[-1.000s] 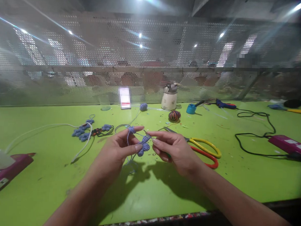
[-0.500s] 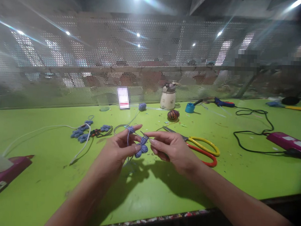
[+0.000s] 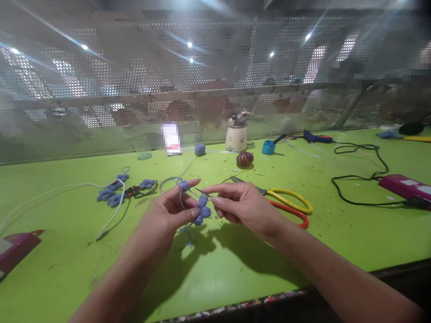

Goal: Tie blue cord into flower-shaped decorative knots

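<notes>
From my end I see the left hand point(image 3: 166, 214) pinching a blue yarn flower point(image 3: 203, 211) above the table point(image 3: 340, 232), and the right hand point(image 3: 247, 207) gripping a thin tool point(image 3: 202, 192) at its upper petal. The green tabletop is flecked with scraps; scissors point(image 3: 271, 191) lie beside the right hand. Beyond stands a grey perforated screen point(image 3: 219, 62), lights glaring. The flower's petals look plump and ribbed.

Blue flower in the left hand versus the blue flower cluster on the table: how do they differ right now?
The blue flower is a single one; the blue flower cluster shows several together. The blue flower is pinched in the left hand above the green table, while the blue flower cluster lies on that table, untouched by either hand. Both look made of similar blue yarn.
</notes>
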A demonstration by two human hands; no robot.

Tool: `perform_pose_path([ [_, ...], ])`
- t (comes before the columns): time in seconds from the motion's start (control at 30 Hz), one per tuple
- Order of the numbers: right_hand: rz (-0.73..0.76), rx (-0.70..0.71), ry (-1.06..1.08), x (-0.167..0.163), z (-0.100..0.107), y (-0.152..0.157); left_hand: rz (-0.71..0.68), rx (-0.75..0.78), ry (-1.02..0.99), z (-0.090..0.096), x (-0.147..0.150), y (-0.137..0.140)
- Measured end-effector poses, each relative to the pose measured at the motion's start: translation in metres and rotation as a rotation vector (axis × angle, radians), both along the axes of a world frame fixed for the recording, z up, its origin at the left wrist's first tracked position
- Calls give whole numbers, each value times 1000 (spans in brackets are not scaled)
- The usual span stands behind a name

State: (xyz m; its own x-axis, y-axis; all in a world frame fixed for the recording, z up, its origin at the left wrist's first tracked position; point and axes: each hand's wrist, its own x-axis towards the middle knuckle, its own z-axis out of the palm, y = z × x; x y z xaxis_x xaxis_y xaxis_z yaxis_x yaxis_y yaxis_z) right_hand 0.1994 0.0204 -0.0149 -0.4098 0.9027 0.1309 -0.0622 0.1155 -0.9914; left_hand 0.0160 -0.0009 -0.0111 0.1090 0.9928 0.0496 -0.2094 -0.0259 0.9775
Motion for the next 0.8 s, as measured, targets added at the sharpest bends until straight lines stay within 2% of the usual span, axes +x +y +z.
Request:
perform_pose_path([
  [0.5, -6, 4, 2, 2, 3, 1, 68, 23, 23, 1, 4, -3],
  [0.8, -64, 217, -128, 4, 7, -1, 57, 64, 110, -1, 2, -2],
])
